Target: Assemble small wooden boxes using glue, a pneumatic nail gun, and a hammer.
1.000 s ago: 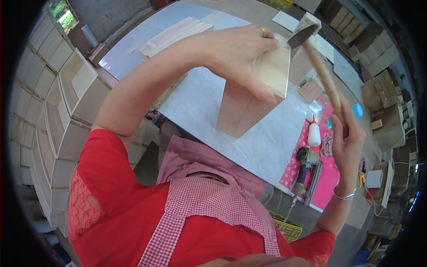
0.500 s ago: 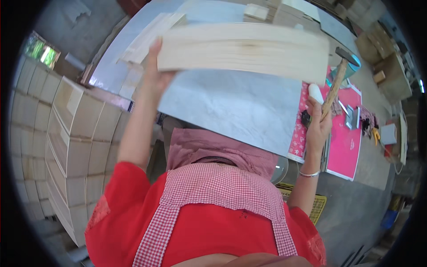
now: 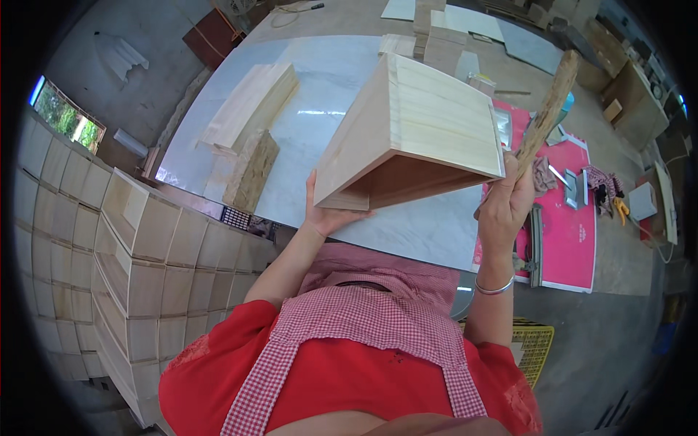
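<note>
A pale wooden box point(image 3: 440, 112) is held tilted above the grey marble-patterned worktop point(image 3: 392, 232), its hollow side facing me. My left hand point(image 3: 329, 216) grips its lower left corner, with the fingers beneath and the thumb up the side. My right hand point(image 3: 507, 200) is closed around a hammer by its rough wooden handle point(image 3: 547, 116), which sticks up past the box's right edge. The hammer's head does not show now. That hand is close against the box's right corner; whether it also bears the box I cannot tell.
Wooden boards point(image 3: 251, 105) and a rough wood block point(image 3: 251, 171) lie on the left of the worktop. Stacked boxes point(image 3: 156, 232) rise at the left. More wood pieces point(image 3: 443, 43) stand at the back. On the right, a pink sheet point(image 3: 571, 247) carries tools and cloth.
The box has turned from a long flat side toward me to a tilted pose with its hollow showing. My left hand shifted lower and right, and the hammer's head has gone from sight.
</note>
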Demonstrator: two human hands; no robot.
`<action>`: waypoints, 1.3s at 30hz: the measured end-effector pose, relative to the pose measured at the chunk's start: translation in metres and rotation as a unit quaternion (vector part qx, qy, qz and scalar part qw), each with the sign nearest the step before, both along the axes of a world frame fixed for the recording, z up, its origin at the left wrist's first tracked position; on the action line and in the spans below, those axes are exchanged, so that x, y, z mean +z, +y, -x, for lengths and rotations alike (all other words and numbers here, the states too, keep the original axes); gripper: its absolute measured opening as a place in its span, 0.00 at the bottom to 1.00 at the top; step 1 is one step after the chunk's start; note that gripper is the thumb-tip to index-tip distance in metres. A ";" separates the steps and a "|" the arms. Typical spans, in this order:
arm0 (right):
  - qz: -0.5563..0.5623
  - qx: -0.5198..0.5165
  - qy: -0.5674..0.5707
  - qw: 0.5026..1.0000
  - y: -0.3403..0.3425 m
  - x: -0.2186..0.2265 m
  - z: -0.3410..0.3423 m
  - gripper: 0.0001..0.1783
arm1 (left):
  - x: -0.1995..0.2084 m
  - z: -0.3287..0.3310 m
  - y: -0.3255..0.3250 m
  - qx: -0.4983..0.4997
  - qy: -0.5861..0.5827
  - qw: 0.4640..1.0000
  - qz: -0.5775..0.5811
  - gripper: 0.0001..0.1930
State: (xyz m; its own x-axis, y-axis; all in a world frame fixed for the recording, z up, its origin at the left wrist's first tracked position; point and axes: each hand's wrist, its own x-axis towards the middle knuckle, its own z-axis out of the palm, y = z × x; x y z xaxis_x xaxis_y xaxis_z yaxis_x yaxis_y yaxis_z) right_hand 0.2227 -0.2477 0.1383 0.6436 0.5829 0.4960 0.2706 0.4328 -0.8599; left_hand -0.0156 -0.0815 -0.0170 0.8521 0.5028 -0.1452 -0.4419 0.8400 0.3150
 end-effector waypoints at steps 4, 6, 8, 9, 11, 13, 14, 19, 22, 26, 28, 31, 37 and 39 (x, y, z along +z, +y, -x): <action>0.001 0.005 -0.025 1.000 0.000 0.006 0.005 0.16 | 0.001 -0.004 0.003 -0.023 0.023 0.999 -0.023 0.49; 0.001 -0.003 -0.025 1.000 0.002 0.008 0.005 0.15 | 0.002 -0.005 0.003 -0.030 0.019 0.999 -0.021 0.49; -0.020 -0.007 -0.041 0.999 0.007 0.003 0.002 0.15 | 0.002 -0.005 0.001 -0.034 0.017 0.999 -0.019 0.49; -0.042 -0.011 -0.057 0.997 0.010 0.000 0.001 0.15 | 0.003 -0.004 0.002 -0.042 0.026 0.999 -0.023 0.48; -0.062 -0.016 -0.073 0.995 0.012 -0.001 -0.001 0.15 | 0.007 0.000 0.003 -0.055 0.044 0.997 -0.029 0.47; -0.039 -0.017 -0.052 0.998 0.010 -0.001 -0.004 0.15 | 0.012 0.011 0.013 -0.037 0.048 0.998 -0.024 0.47; -0.025 -0.017 -0.042 0.999 0.010 -0.002 -0.005 0.15 | 0.015 0.018 0.024 -0.018 0.052 0.998 -0.020 0.46; 0.020 -0.011 0.103 0.994 0.010 -0.021 -0.008 0.14 | 0.098 0.063 0.103 0.053 0.137 0.972 -0.186 0.40; 0.093 -0.060 0.082 0.990 -0.002 -0.058 -0.022 0.12 | 0.187 0.078 0.165 -0.029 0.205 0.909 -0.361 0.29; 0.252 -0.090 -0.009 0.964 -0.045 -0.114 -0.031 0.10 | 0.310 -0.035 0.086 0.223 0.542 0.687 -0.430 0.41; 0.275 -0.109 -0.088 0.951 -0.070 -0.138 -0.024 0.11 | 0.337 -0.068 0.063 0.118 0.705 0.466 -0.522 0.42; 0.301 -0.095 -0.133 0.940 -0.103 -0.153 -0.001 0.11 | 0.352 -0.129 0.064 0.113 0.727 0.459 -0.498 0.42; 0.359 -0.036 -0.144 0.922 -0.109 -0.121 0.040 0.10 | 0.365 -0.185 0.065 0.107 0.738 0.445 -0.496 0.43; 0.384 -0.001 -0.200 0.901 -0.092 -0.120 0.048 0.15 | 0.361 -0.187 0.069 0.103 0.737 0.440 -0.503 0.43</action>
